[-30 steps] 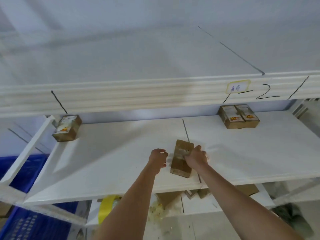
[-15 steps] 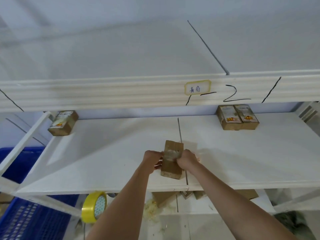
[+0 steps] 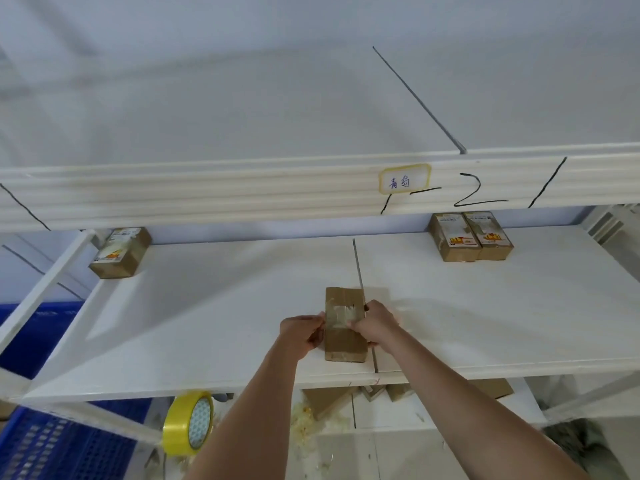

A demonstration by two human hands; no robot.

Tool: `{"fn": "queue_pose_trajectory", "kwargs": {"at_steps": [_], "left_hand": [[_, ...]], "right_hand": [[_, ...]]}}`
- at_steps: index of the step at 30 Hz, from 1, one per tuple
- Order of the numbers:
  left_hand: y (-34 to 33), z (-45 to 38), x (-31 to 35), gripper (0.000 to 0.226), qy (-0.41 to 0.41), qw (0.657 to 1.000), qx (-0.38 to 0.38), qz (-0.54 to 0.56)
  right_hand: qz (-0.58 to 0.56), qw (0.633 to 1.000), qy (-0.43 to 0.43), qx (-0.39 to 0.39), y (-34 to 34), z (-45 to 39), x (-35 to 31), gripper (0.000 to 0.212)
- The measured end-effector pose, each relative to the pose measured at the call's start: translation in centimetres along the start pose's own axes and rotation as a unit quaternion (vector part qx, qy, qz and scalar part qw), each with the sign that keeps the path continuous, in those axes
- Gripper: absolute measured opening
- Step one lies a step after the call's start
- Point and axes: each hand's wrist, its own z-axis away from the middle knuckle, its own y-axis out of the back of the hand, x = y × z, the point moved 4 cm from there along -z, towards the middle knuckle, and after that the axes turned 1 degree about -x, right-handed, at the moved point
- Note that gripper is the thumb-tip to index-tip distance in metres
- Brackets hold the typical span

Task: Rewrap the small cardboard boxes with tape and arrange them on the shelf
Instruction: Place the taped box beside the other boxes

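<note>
A small brown cardboard box (image 3: 343, 344) lies flat near the front edge of the white shelf (image 3: 214, 320), with a band of clear tape across its middle. My left hand (image 3: 300, 336) grips the box's left side at the tape. My right hand (image 3: 374, 325) lies on the box's right side, fingers curled over the tape band. A roll of yellow tape (image 3: 188, 422) hangs below the shelf's front edge, next to my left forearm.
One labelled box (image 3: 119, 252) stands at the shelf's back left. Two labelled boxes (image 3: 471, 237) sit side by side at the back right. A blue crate (image 3: 38, 445) is at lower left. Cardboard pieces and scraps (image 3: 329, 403) lie on the lower shelf.
My left hand has closed in from the left and taken hold of the box's side. The view has shifted, so the yellow tape roll now shows fully.
</note>
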Motion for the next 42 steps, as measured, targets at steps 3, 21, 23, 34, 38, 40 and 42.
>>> {"fn": "queue_pose_trajectory", "kwargs": {"at_steps": [3, 21, 23, 34, 38, 40, 42], "left_hand": [[0.6, -0.6, -0.8, 0.02, -0.001, 1.0, -0.005, -0.002], [-0.7, 1.9, -0.2, 0.01, -0.245, 0.931, 0.177, -0.203], [-1.1, 2.2, 0.2, 0.009, -0.275, 0.911, 0.179, -0.251], [-1.4, 2.7, -0.1, 0.032, -0.244, 0.9, 0.181, -0.314], [-1.8, 3.0, 0.0, 0.029, -0.219, 0.916, 0.159, -0.296], [-2.1, 3.3, -0.2, 0.028, -0.199, 0.921, 0.153, -0.299], [-2.4, 3.9, -0.5, 0.024, -0.172, 0.93, 0.136, -0.294]], "right_hand": [[0.013, 1.0, 0.008, 0.015, -0.3, -0.2, 0.0, 0.064], [0.013, 0.998, 0.005, 0.063, -1.0, 0.1, 0.1, 0.06], [0.01, 0.998, -0.002, 0.061, -1.0, -0.1, 0.2, 0.053], [0.029, 0.997, -0.01, 0.073, -1.7, -0.2, 0.2, 0.05], [0.039, 0.997, -0.013, 0.068, -1.8, -0.2, 0.0, 0.05], [0.038, 0.997, -0.019, 0.068, -1.7, -0.1, -0.1, 0.049], [0.037, 0.996, -0.026, 0.071, -1.6, 0.1, -0.3, 0.048]]}}
